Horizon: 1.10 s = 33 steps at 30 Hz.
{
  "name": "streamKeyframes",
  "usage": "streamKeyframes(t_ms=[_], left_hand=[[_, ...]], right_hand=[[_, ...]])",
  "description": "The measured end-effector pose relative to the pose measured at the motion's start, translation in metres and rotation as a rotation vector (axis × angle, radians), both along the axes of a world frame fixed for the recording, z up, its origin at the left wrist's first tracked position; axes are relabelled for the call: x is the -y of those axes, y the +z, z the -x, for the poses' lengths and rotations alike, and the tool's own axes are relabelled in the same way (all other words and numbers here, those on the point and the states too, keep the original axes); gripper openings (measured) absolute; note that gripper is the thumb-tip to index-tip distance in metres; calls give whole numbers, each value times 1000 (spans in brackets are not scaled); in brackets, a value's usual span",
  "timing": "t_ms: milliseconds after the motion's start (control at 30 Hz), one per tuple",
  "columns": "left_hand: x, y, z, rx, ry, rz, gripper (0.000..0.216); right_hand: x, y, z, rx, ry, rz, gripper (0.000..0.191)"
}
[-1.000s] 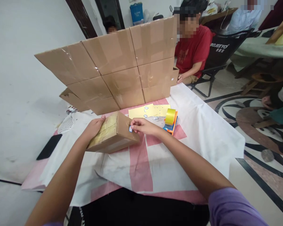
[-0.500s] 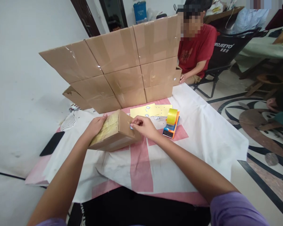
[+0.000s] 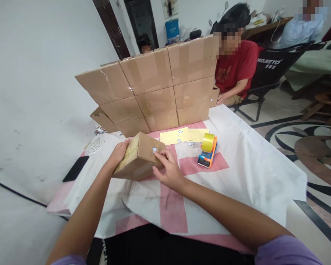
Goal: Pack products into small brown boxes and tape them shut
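Note:
A small taped cardboard box [image 3: 142,158] lies on the white and pink cloth [image 3: 237,169] in front of me. My left hand [image 3: 120,151] grips its left, tape-covered end. My right hand [image 3: 167,170] wraps round the box's near right corner, fingers curled against its side. A small white and blue sticker [image 3: 155,149] is stuck on the box's upper face, just above my right fingers.
A wall of stacked cardboard boxes [image 3: 157,88] stands at the table's far side. Yellow sticker sheets [image 3: 182,135] and an orange tape dispenser with yellow tape [image 3: 208,150] lie right of the box. A black phone [image 3: 75,168] lies left. A person in a red shirt [image 3: 238,70] sits behind.
My right hand pressed the sticker onto the box and let go of it, then dropped to the box's near right corner. The view shifted, so everything sits further right.

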State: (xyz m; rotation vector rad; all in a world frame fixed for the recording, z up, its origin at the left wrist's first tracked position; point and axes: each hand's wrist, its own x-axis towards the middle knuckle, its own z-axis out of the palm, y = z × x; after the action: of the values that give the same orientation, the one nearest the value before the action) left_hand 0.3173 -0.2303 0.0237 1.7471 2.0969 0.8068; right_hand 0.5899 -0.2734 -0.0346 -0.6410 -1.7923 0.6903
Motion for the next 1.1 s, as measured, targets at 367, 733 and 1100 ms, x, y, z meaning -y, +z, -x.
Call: streamKeyframes(t_ms=[367,733,1100], left_hand=[[6,-5,9,35,61,-21,69],[3,-5,5,35,47,-24,64],[7,-3,3,33,61,-26,66]], right_hand=[[-12,16,-7,149,83,5,54],[-21,10,-9,193,78,63,64],[-19,12,-7,179,62,146,64]])
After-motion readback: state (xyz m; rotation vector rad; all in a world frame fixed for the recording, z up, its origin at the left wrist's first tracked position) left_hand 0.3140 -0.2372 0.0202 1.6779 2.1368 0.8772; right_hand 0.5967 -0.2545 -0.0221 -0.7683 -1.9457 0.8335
